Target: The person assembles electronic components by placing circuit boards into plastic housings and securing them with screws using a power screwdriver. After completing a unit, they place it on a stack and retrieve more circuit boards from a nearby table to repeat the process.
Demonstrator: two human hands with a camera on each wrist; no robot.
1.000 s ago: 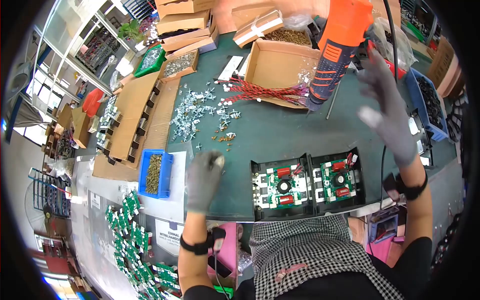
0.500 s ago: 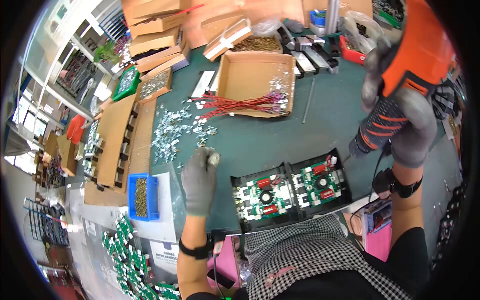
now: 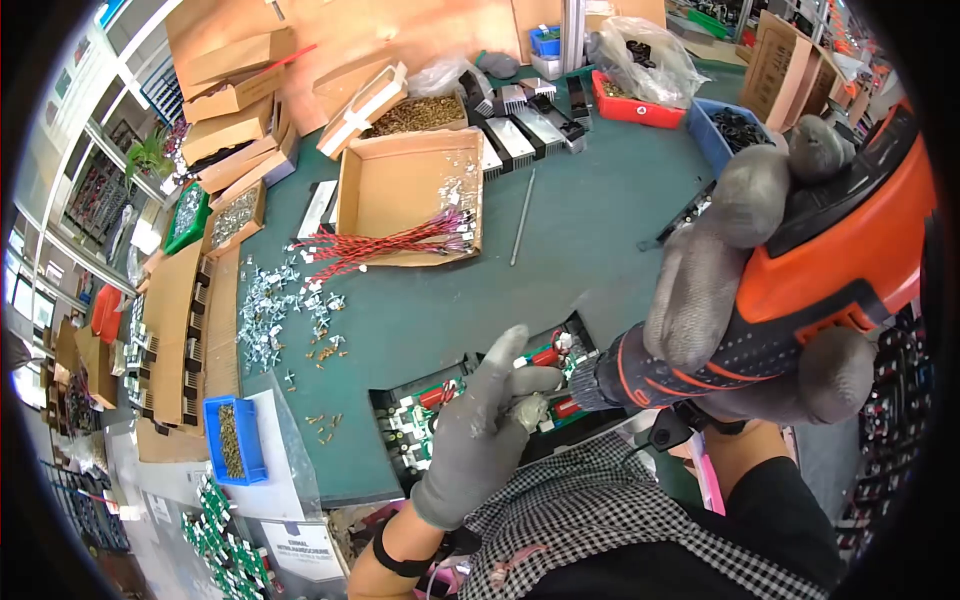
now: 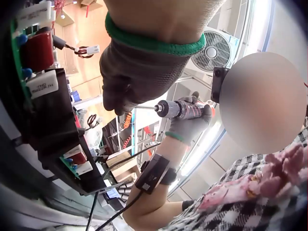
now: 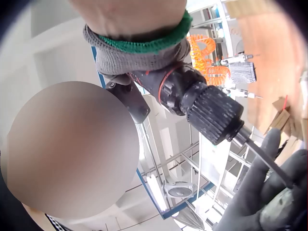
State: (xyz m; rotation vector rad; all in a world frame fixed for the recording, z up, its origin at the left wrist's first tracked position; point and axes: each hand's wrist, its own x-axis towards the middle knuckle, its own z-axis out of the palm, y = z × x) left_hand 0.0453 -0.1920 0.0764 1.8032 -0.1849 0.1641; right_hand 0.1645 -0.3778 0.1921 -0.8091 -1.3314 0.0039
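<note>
The right hand (image 3: 715, 280) grips an orange and black power driver (image 3: 850, 275), tilted with its chuck (image 3: 598, 380) toward the left hand (image 3: 475, 440). In the right wrist view, the metal bit (image 5: 264, 159) ends at the fingertips of the left hand (image 5: 262, 195), which appear to pinch it; whatever lies between them is hidden. The left hand is over two black housings with green boards (image 3: 430, 395), partly covering them. Seen from the left wrist, the curled left hand (image 4: 144, 72) meets the bit (image 4: 147, 107), the right hand (image 4: 185, 127) behind.
Silver parts (image 3: 265, 315) lie scattered left of the housings, near brass screws (image 3: 325, 352). A cardboard tray (image 3: 405, 180) with red wires stands beyond. A blue bin (image 3: 250, 463) is at the left, a metal rod (image 3: 523, 215) behind, and a red bin (image 3: 640, 108) farther back.
The left hand has moved right, from beside the housings to over them. The right hand, empty at first, took hold of the driver and has brought it left to the left hand. The view has shifted.
</note>
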